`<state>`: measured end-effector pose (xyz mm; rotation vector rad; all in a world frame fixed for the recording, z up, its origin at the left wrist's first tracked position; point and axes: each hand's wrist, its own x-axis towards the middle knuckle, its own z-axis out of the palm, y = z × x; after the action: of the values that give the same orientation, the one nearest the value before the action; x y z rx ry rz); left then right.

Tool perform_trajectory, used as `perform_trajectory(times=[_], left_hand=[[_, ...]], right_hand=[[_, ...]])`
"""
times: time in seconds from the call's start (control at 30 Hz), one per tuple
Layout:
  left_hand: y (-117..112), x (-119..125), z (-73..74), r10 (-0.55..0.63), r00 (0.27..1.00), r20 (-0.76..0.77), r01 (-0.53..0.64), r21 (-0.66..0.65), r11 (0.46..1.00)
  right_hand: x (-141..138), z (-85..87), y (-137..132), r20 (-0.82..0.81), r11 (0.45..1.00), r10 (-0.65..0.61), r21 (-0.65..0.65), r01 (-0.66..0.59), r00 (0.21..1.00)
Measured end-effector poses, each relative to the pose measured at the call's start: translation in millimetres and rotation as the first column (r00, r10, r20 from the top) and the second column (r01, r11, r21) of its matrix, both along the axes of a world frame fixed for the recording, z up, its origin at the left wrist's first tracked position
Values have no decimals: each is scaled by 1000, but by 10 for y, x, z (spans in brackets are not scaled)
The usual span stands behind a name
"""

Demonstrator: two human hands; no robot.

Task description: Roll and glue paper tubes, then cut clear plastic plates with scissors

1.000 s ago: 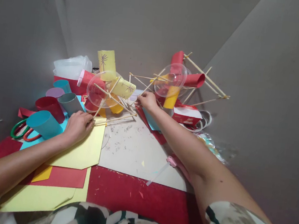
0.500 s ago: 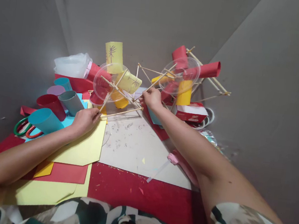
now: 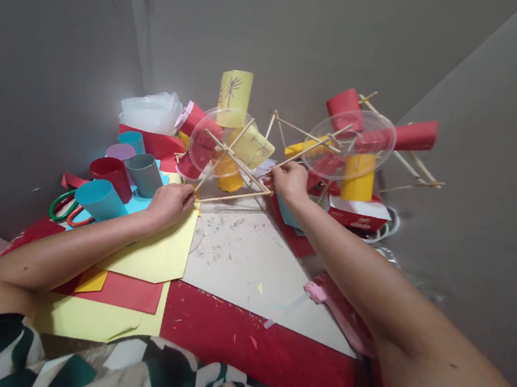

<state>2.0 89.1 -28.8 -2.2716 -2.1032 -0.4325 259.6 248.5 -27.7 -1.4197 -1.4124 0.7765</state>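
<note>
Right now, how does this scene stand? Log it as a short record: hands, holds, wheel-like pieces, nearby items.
Left hand: fingers closed on the near corner of a left stick frame
Right hand: pinching the lower end of a right stick
Left piece: clear disc with yellow and red paper tubes
Right piece: another clear disc, red and yellow tubes
Left side: blue tube among others
Below right forearm: pink tool

2 stick models (image 3: 227, 149) abreast, 5 tubes (image 3: 101, 199) left, sheets (image 3: 156, 262) before
</note>
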Motion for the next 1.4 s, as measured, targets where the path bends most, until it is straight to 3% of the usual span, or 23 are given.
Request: perform_trajectory(times=[0.4,0.77,0.97,1.2,1.4], left_hand=[[104,-32,2,-40,998,45,39,25,999],[432,-18,36,-86,993,80,80,67,994],[517,-21,-22,-104,991,79,99,65,993],[442,27,-41,-108,991,81,105,40,994],[550,36,-16,-76,996,46,76,7,997]], right_hand=[[-11,37,78,-15,1000,-13,-15,13,1000],[68,148,235,76,998,-40,47,37,996],[85,145,249,113,998,-40,62,34,993],[112,184,168,95,996,-20,-86,28,995],[53,241,63,56,955,54,-294,-35,997]])
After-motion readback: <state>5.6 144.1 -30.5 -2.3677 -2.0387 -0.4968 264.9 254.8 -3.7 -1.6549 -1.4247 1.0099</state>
